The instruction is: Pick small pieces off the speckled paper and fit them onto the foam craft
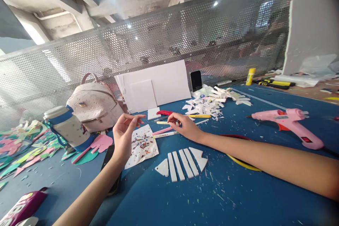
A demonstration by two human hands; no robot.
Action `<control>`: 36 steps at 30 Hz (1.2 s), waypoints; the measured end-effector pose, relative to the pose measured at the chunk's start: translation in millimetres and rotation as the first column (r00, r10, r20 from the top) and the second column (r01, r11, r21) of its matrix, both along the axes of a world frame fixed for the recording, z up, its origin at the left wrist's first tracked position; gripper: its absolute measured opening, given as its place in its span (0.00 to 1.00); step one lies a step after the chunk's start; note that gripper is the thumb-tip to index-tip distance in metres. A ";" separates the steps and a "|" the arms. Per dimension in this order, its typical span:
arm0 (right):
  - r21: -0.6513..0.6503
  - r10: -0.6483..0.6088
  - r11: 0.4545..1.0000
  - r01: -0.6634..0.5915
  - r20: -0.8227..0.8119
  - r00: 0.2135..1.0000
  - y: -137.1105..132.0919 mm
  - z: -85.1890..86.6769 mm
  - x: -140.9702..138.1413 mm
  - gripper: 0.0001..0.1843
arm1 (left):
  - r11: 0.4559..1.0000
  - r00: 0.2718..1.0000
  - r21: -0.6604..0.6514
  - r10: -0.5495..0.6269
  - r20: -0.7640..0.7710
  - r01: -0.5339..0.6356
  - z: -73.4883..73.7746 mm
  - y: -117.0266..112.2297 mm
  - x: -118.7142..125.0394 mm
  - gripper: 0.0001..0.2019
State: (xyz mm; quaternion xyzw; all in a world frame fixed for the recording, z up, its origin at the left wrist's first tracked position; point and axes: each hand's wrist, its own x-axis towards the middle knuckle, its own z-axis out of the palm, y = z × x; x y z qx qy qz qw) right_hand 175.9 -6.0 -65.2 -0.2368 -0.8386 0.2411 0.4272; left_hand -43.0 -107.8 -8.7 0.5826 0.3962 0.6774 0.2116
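My left hand [124, 136] is raised over the left edge of a white sheet [153, 151] strewn with small coloured bits. Its thumb and fingers come together in a loose pinch; anything between them is too small to make out. Across from it, my right hand [185, 126] hovers by several pens, with thumb and fingertips pressed together; what they hold is hidden. Below the fingers lie a white pen [165, 134] and a pink one [162, 130]. Nearer to me, white foam strips [178, 166] sit in a row between a rounded triangle [162, 168] and a notched tail-like piece [199, 158].
A pink glue gun [288, 120] lies at right. Foam scraps [209, 102] are heaped behind, near a propped phone [196, 80] and white boards [169, 84]. On the left stand a bottle [69, 127] and a backpack [95, 104]; a dark phone [114, 183] lies under my left forearm.
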 end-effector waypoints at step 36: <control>0.125 0.249 0.957 -0.264 0.123 0.961 -8.6 1.7 1.6 0.09 | 0.928 0.814 -0.370 -0.187 -0.550 -0.036 -35.2 4.1 21.1 0.06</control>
